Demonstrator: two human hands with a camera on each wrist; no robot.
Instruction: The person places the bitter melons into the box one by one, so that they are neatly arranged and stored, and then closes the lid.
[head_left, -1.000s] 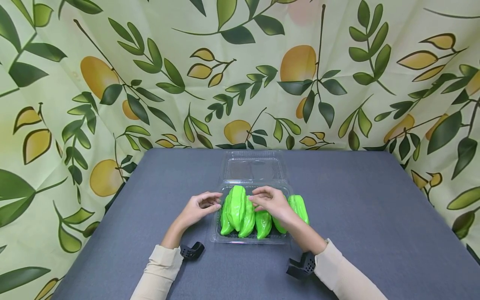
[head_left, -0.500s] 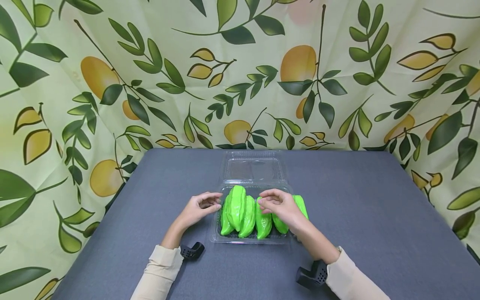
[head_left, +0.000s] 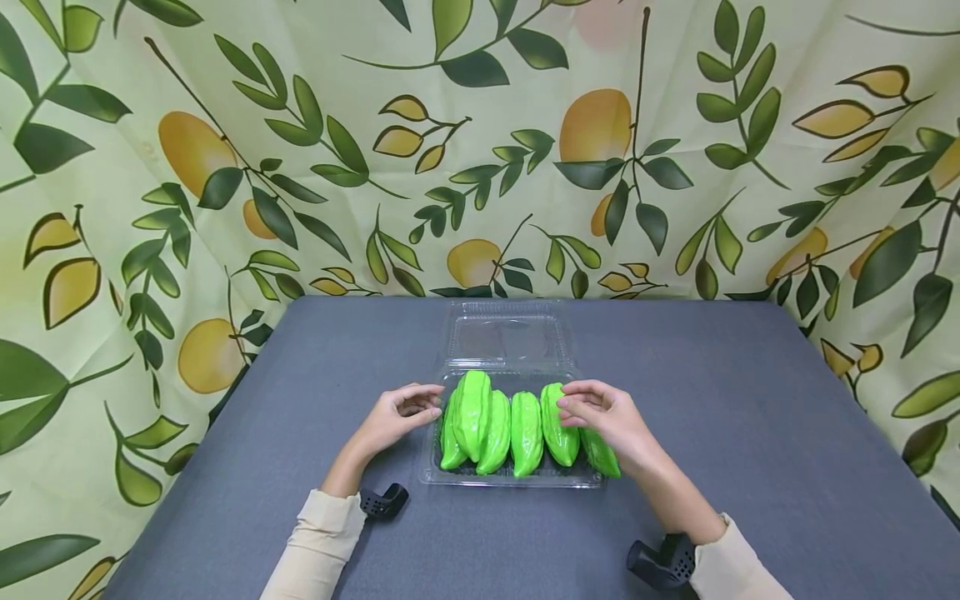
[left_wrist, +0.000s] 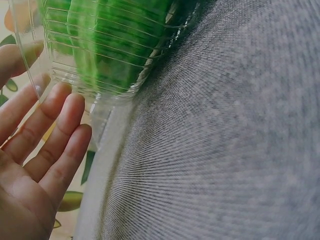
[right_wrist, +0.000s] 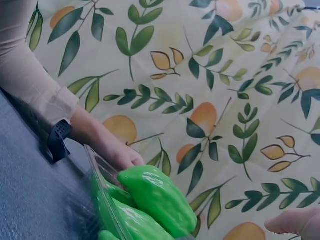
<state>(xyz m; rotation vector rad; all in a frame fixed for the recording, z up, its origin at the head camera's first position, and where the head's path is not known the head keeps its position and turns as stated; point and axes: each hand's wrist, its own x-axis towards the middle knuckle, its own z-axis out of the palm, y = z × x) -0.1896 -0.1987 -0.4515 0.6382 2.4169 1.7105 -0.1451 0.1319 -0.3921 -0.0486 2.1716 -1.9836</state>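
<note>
Several bright green, ridged, pointed fruit-like pieces lie side by side in a clear plastic clamshell box. One piece lies on top of others at the left. The rightmost piece has its tip over the box's right edge, its upper part hidden by my right hand. My left hand stays at the box's left side, fingers relaxed; in the left wrist view its fingertips are right at the ribbed wall. Above the right-hand pieces, my right hand has loosely bent fingers and nothing between them.
The box's clear lid lies folded back toward the far table edge. Grey cloth covers the table. A leaf-and-fruit patterned curtain hangs behind and at both sides. Black wrist cameras sit on both wrists.
My right hand has moved to the right across the box, uncovering the middle pieces and covering part of the rightmost one. My left hand has stayed in place.
</note>
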